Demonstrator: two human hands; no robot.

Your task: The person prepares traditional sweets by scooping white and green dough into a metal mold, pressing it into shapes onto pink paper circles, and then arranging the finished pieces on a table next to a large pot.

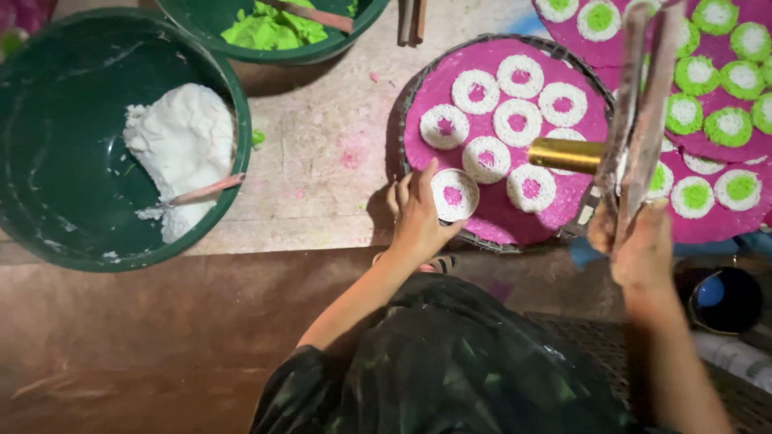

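The round pink tray (503,225) is lying on the floor, carrying white noodle rings (517,122). The wooden press (639,120) is standing near upright, long axis running up and away, its brass cylinder (565,155) pointing left over the tray. The right hand (639,249) is clenching the press handles. The left hand (418,213) is resting at the tray's near edge, fingers seemingly touching one ring (454,195).

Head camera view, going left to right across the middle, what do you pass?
Green tub of white dough → bare floor → left hand → round pink tray of white rings → brass tube → right hand on a wooden press.
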